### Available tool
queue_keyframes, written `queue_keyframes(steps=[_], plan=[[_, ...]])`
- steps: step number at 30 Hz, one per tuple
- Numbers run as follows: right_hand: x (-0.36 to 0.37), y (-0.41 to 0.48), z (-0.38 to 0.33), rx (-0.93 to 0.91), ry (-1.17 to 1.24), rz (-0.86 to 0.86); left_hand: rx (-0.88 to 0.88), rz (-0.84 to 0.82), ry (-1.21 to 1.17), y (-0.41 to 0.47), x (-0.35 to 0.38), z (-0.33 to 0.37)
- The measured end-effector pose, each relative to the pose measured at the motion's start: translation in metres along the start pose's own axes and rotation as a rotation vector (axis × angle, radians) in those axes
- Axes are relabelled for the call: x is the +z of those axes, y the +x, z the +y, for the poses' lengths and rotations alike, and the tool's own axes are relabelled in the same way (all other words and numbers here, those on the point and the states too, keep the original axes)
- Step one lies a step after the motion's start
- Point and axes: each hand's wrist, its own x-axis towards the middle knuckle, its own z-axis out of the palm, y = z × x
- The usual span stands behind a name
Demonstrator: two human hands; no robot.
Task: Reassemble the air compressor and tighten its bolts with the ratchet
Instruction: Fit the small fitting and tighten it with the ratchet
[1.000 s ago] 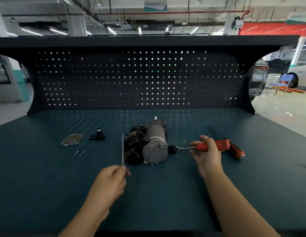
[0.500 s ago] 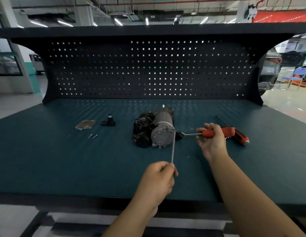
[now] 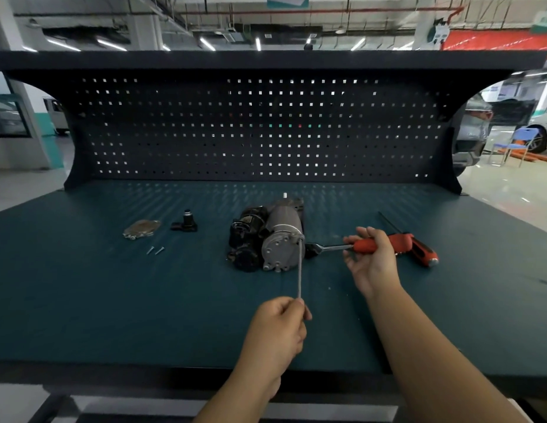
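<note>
The air compressor [image 3: 267, 239], a grey cylinder with a black motor on its left, lies at the middle of the bench. My left hand [image 3: 276, 331] pinches the near end of a long thin bolt [image 3: 300, 270]; its far tip meets the upper right edge of the cylinder's round end cap. My right hand [image 3: 371, 257] holds the orange handle of the ratchet [image 3: 333, 247], whose head rests just right of the compressor.
A red-and-black screwdriver [image 3: 418, 251] lies behind my right hand. Left of the compressor are a flat metal plate [image 3: 141, 228], a small black fitting [image 3: 185, 222] and two small screws [image 3: 154, 250]. A dark pegboard [image 3: 260, 129] closes the back of the green bench [image 3: 113, 300].
My left hand carried the long bolt from left of the compressor to its right front, and the tip now touches the end cap. My right hand stays on the ratchet handle.
</note>
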Motion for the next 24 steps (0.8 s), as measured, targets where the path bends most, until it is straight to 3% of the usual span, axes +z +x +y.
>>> queue_keyframes(steps=[8,18,24], plan=[[0.000,0.000,0.001,0.006,0.007,-0.010,-0.031,-0.006,-0.074,0.019,0.002,0.001],[-0.001,0.002,0.003,0.006,0.043,-0.014,-0.311,-0.052,-0.349,0.080,0.016,0.030],[0.020,0.001,0.005,-0.232,-0.160,-0.054,-0.404,-0.082,-0.592,0.101,0.015,0.033]])
